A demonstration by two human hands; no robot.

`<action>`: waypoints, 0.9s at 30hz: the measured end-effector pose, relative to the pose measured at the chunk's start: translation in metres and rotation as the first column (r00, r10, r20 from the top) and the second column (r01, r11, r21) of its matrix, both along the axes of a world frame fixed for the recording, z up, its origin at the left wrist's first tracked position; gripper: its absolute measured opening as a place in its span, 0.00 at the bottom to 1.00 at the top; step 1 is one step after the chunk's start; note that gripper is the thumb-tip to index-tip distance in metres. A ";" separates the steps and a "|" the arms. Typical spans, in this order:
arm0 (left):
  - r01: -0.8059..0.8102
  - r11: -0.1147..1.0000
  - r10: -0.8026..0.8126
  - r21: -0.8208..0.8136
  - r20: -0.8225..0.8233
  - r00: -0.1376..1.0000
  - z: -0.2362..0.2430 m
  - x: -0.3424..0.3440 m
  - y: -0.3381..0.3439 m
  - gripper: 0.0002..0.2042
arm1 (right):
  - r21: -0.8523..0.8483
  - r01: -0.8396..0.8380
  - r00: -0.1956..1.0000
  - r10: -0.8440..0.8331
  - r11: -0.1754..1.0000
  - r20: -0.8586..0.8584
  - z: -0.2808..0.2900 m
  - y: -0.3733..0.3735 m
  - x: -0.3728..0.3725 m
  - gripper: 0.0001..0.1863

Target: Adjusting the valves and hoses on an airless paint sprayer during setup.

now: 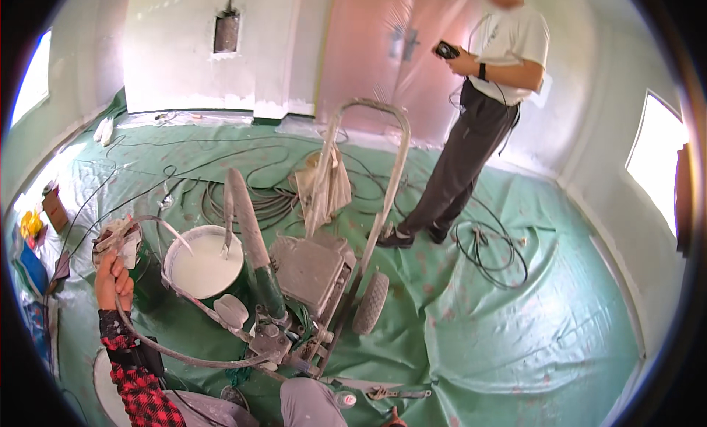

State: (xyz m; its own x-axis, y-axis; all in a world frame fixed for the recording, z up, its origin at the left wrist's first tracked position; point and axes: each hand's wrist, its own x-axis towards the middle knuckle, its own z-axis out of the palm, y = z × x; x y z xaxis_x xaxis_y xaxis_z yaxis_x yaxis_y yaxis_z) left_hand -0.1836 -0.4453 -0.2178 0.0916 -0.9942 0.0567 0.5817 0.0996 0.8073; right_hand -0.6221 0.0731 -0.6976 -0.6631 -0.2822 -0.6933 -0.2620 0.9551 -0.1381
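Observation:
My left hand [115, 281], below a red and black plaid sleeve, is closed around a grey hose [184, 359]. The hose loops from the low front of a paint-spattered wheeled pump machine [313, 272] to my hand. Above the hand, its pale end arches into a bucket [168, 268] of white liquid paint [205, 263]. Only a fingertip or so of my right hand [395, 418] shows at the lower edge. Its other fingers are out of sight. Near it an adjustable wrench [401, 393] lies on the green sheet.
Green plastic sheeting [515, 338] covers the floor, with coiled cables [486, 254] on it. A person [486, 95] stands behind the machine, holding a small black device [446, 50]. A capped container [345, 400] is by my knee. Boxes and bags [53, 210] lie far left.

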 end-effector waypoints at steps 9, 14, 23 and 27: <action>0.053 0.998 -0.052 0.021 -0.052 0.997 0.015 -0.011 0.017 0.06 | -0.033 -0.094 0.996 0.094 0.995 0.004 -0.012 0.007 -0.025 0.34; 0.117 0.989 -0.124 -0.094 -0.076 0.989 0.006 -0.019 0.014 0.12 | -0.059 -0.204 0.975 0.208 0.977 0.076 -0.064 0.038 -0.020 0.31; 0.119 0.993 -0.119 -0.016 -0.106 0.987 0.031 -0.022 0.021 0.04 | 0.095 -0.879 0.461 0.884 0.467 -0.072 -0.171 0.114 -0.057 0.27; 0.066 0.998 -0.066 -0.003 -0.009 0.998 0.036 -0.022 0.037 0.04 | 0.185 0.372 0.652 -0.397 0.910 0.646 -0.138 0.065 0.000 0.32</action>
